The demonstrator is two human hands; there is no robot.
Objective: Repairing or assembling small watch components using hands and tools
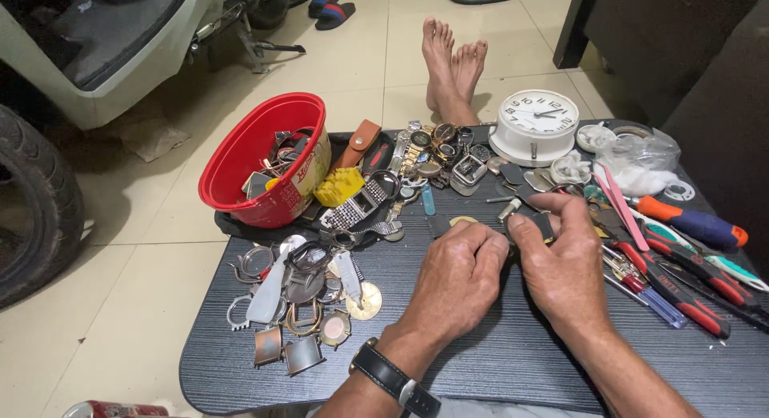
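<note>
Both my hands meet over dark surface (pixel 481 354). Left hand (pixel 456 278) curled, contents hidden. Right hand (pixel 561 266) pinching small dark strap piece (pixel 545 223). Watch parts pile (pixel 308 294) untouched beside.

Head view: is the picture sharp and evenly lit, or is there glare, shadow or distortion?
Head view: mostly sharp and evenly lit; soft glare on the white clock; dark shadow top right; mild wide-angle bending at the edges; what the left hand and right hand pinch is hidden.

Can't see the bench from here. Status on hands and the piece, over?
Both hands together, fingers pinching a small dark part. Left hand wears a wristwatch. Loose watch cases left, screwdrivers right.
</note>
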